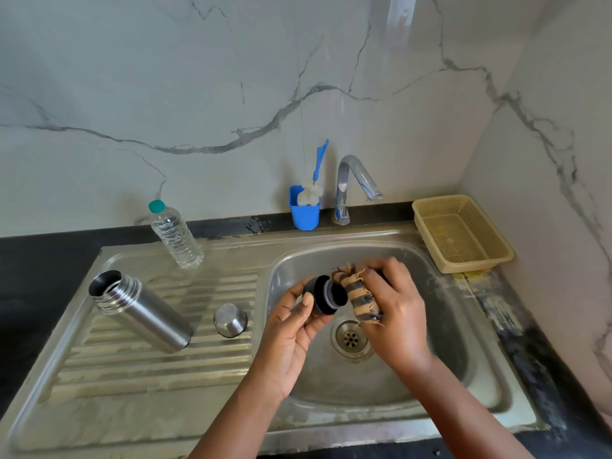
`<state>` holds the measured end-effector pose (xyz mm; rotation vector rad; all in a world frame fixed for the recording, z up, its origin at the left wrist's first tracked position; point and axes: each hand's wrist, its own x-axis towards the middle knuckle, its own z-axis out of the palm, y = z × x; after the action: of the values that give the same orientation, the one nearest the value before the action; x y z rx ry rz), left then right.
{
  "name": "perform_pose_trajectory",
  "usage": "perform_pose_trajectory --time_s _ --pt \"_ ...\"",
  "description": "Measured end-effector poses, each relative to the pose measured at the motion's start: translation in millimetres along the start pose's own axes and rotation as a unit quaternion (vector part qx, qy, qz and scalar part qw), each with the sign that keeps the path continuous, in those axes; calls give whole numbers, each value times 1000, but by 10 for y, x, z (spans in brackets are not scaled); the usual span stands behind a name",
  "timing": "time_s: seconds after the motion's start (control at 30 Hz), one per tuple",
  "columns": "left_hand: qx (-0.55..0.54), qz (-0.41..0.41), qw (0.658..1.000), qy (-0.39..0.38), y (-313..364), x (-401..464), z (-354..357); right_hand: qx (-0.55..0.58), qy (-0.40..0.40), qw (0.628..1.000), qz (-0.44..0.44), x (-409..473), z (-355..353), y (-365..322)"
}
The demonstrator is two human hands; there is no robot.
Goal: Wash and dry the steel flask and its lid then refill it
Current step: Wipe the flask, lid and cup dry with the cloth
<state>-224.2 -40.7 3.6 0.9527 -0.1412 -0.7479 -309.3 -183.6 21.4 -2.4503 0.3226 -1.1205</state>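
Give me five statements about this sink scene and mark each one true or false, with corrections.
1. The steel flask stands upright on the drainboard. False: it lies on its side, mouth open toward the back left.
2. The left hand holds the black stopper over the sink basin. True.
3. The right hand presses a striped cloth against the stopper. True.
4. Water is running from the tap. False: no stream is visible.
5. The steel cup lid sits inside the yellow basket. False: it rests on the drainboard beside the flask.
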Motion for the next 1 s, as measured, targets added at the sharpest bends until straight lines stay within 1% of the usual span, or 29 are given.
perform_pose_trajectory --time_s 0.1,0.2,0.27,0.33,0.4,0.47,0.53,0.57,0.63,0.67,0.7,0.8,0.83,0.87,0.97,1.0 --pt "6 0 1000 11 0 12 1 4 -1 1000 -20 -102 -7 45" --pt "-3 0 1000 28 2 39 -3 12 -23 998 -53 -150 -9 -19" --pt "11 1 999 34 22 56 -18 34 -21 999 -18 -112 9 -39" --pt "89 29 994 49 54 63 -38 66 5 997 45 -46 21 -38" --pt "209 81 972 67 70 78 -84 65 19 996 57 6 16 -7" --pt "304 141 940 63 81 96 -129 41 11 999 20 32 3 13" --pt "357 197 912 50 83 114 -161 6 -5 999 -47 35 4 -3" --pt "359 219 906 41 90 110 -155 -14 -21 995 -99 34 6 -18" --pt "355 247 901 17 103 93 -129 -66 -69 973 -212 24 29 -32" --pt "358 254 898 8 108 81 -115 -81 -86 963 -241 29 53 -21" --pt "361 256 897 2 117 72 -95 -77 -90 965 -235 41 80 -3" --pt "391 256 884 -3 140 62 -67 -23 -48 992 -117 90 145 66" --pt "399 257 880 -5 140 58 -65 -25 -41 993 -107 83 151 75" --pt "401 259 879 -5 142 49 -66 -33 -42 991 -125 66 145 72" --pt "398 257 881 -5 142 41 -89 -52 -88 967 -235 18 79 15" --pt "403 256 879 -3 141 40 -94 -59 -98 961 -250 24 71 5"
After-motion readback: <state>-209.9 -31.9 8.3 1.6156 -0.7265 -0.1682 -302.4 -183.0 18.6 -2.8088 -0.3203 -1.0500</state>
